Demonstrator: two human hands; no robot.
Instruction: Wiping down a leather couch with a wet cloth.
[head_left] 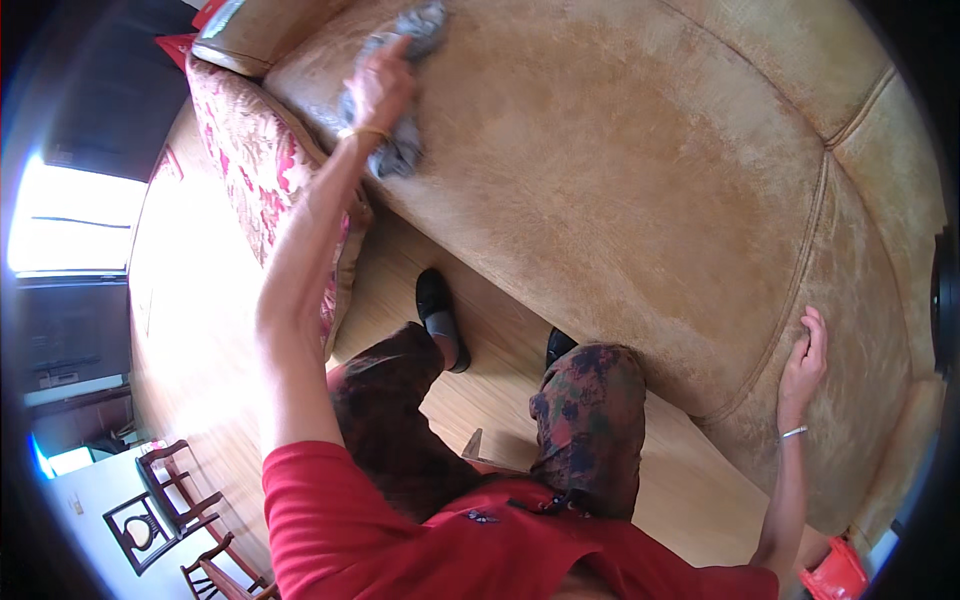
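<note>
A crumpled grey cloth (397,148) lies under my left hand (382,92), pressed on the far left of a worn tan sofa (600,170). My left fingers are closed over the cloth, and its ends stick out beyond the fingertips and below the wrist. On the right, my right hand (804,368) rests on the sofa's right-hand section, beyond a seam. It holds nothing; its fingers are stretched out, slightly bent and partly apart.
A cushion (255,160) with a red and cream floral pattern leans against the sofa's left end. Wooden chairs (180,500) stand at the lower left on a light wood floor (200,350). A red plastic object (836,573) is at the lower right.
</note>
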